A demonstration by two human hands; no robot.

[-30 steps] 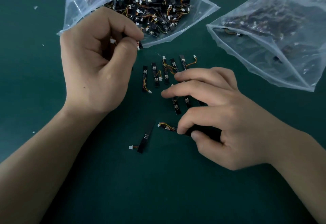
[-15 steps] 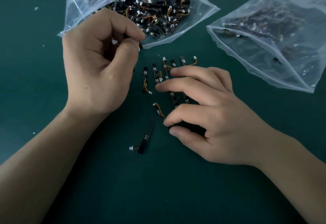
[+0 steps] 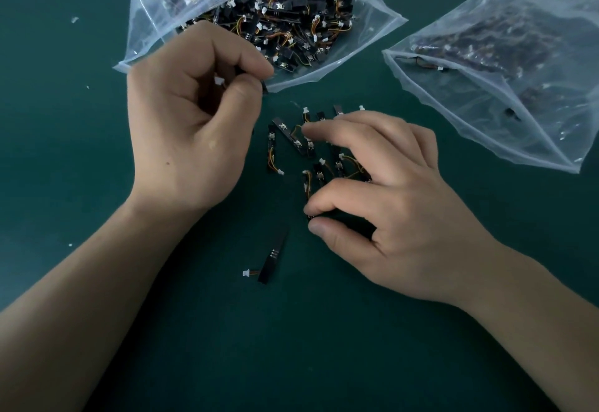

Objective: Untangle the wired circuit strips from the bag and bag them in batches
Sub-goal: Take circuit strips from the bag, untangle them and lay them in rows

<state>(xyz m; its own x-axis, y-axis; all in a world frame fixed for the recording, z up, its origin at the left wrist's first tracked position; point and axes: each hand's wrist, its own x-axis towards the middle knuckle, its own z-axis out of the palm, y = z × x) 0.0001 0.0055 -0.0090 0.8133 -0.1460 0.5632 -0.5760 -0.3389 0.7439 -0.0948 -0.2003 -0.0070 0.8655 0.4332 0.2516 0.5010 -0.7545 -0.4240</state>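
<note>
The open bag [image 3: 155,32] at twelve o'clock and the second bag [image 3: 486,94] at two both hold strips. The left hand [image 3: 188,126] pinches one white-plugged strip [image 3: 218,80] at eleven. The right hand [image 3: 398,210] pinches one dark strip [image 3: 306,184] among roughly eight loose strips [image 3: 270,152] at centre, with one lone strip [image 3: 271,259] toward six.

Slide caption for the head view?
Left hand pinches a wired strip by the open bag; right hand pinches a second strip among loose strips on the tabletop.

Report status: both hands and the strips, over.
Left hand pinches a strip at mouth of open bag. Right hand pinches a second strip among the loose strips. Other bag lies right, apart.
</note>
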